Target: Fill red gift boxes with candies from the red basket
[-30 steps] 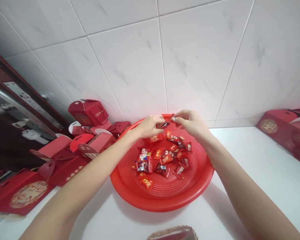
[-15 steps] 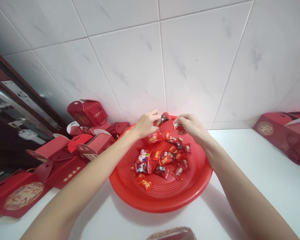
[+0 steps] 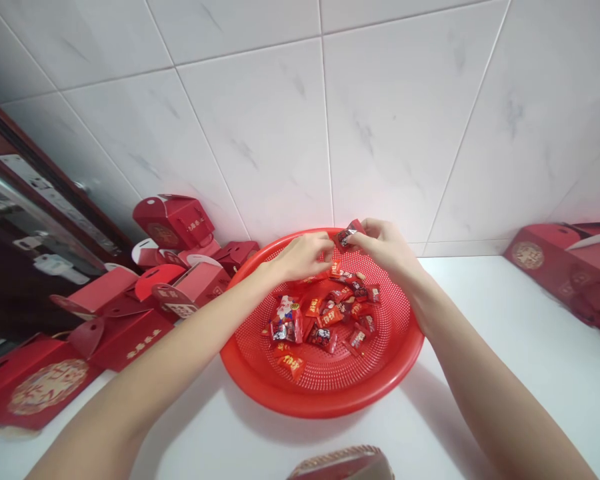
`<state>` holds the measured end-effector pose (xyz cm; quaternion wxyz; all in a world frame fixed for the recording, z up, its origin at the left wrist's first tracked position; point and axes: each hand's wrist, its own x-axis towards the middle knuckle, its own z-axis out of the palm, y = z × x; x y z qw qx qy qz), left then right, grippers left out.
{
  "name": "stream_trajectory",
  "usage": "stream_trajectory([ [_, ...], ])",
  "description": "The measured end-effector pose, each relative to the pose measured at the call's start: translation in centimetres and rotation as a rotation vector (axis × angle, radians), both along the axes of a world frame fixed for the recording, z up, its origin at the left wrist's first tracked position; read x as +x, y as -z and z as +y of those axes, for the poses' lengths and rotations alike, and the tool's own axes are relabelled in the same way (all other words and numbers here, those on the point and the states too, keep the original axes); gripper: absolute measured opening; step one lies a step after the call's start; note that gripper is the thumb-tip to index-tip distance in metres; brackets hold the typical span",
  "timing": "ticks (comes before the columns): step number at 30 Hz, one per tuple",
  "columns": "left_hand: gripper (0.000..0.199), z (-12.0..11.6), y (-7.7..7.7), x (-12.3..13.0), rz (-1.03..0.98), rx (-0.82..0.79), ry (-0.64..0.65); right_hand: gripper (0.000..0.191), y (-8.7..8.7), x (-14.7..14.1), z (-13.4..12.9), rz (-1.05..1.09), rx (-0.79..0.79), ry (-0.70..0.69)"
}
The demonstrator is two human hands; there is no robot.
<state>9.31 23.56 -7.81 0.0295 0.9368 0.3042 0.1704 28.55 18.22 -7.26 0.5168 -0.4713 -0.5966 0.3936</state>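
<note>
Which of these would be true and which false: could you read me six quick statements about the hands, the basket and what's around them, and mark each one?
1. The right hand holds a wrapped candy. True.
2. The perforated red plastic basket contains no candies. False: several other wrapped candies lie in it.
3. Red gift boxes stand on both sides of the basket. True.
4. The left hand rests flat on the tabletop. False: it is above the basket.
5. The basket stands on a black tabletop. False: the tabletop is white.
6. The wall behind is tiled. True.
</note>
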Motion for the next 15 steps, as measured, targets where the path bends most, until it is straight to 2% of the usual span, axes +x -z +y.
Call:
stream_trajectory([
  [3, 0.002, -0.2, 0.3, 0.0, 0.183, -0.173, -0.002, 0.007, -0.4, -0.1, -0.3, 0.027, 0.001, 0.067],
  [6, 0.015, -0.8, 0.8, 0.5, 0.238, -0.284, 0.060, 0.010, -0.6, -0.2, -0.4, 0.061, -0.001, 0.070],
  [10, 0.029, -1.3, 1.4, 1.4, 0.325, -0.352, 0.155, 0.008, -0.8, -0.4, -0.5, 0.130, -0.043, 0.085],
  [15, 0.043, -1.5, 1.9, 1.8, 0.430, -0.408, 0.189, 0.008, -0.9, -0.6, -0.5, 0.198, -0.099, 0.053],
])
